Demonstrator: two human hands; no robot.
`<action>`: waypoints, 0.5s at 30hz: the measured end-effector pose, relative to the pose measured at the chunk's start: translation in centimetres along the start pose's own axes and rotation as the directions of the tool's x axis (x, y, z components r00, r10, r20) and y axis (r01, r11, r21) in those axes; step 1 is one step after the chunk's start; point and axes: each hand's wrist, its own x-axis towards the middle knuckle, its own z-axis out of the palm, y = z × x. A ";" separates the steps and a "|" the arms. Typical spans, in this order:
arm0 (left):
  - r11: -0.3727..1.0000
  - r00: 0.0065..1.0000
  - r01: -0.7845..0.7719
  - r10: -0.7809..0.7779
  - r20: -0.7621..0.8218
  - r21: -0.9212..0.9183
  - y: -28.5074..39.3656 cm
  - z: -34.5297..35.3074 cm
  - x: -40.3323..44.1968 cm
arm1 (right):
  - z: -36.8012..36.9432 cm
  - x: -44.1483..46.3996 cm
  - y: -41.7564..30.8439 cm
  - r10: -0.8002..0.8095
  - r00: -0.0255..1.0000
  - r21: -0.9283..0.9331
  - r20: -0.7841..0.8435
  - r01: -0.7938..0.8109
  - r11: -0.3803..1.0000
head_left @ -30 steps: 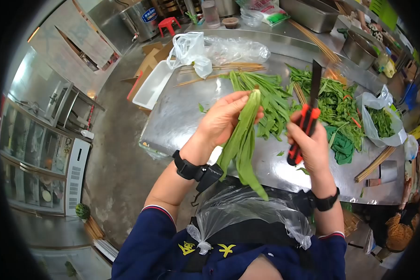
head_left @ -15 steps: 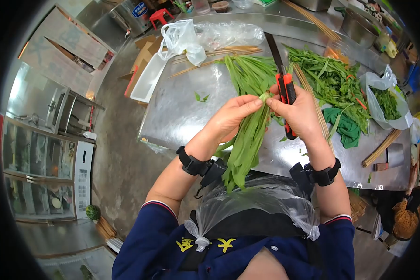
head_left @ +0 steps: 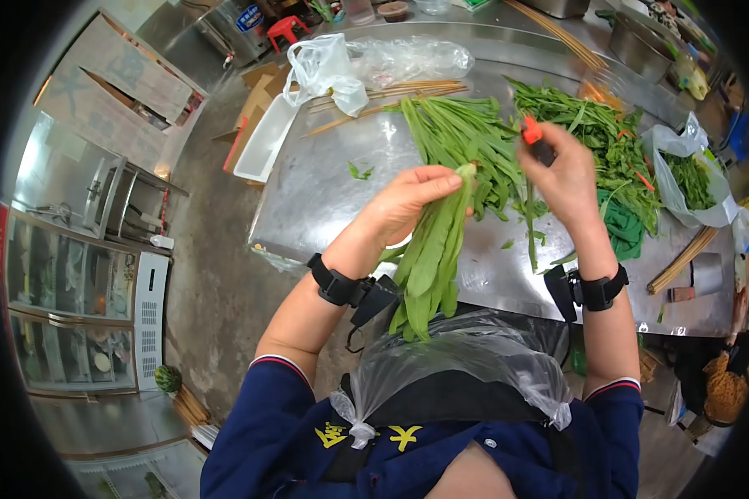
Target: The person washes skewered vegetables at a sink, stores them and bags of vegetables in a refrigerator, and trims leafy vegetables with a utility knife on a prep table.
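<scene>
Since the earlier frame, the right hand (head_left: 567, 170) has moved off the stem end toward the tabletop's (head_left: 308, 195) right edge. I see it curled around the knife (head_left: 541, 145); a thin leaf (head_left: 531, 229) hangs below, though I cannot tell what grips it. On my feed the left hand (head_left: 408, 204) pinches the bunch of greens (head_left: 433, 258) by its stem end, leaves drooping over the near edge. Long greens (head_left: 453, 133) lie toward the far edge, a green cloth (head_left: 622, 229) nearer the right.

One knife (head_left: 532, 131), two wristbands (head_left: 329, 281), one stool (head_left: 286, 32)
</scene>
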 end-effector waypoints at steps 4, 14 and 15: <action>0.998 0.996 -0.055 0.056 -0.065 0.009 0.7 0.6 0.4 | -0.8 -0.5 0.2 0.023 0.994 -0.051 -0.105 -0.029 0.998; 0.989 0.986 0.052 -0.028 0.165 -0.139 0.7 1.4 1.2 | 1.1 -0.4 -2.3 0.309 0.830 0.525 0.465 -0.540 0.658; 0.997 0.989 0.051 -0.041 0.145 -0.066 0.7 1.2 1.1 | 0.9 -0.4 -2.3 0.340 0.839 0.488 0.424 -0.528 0.695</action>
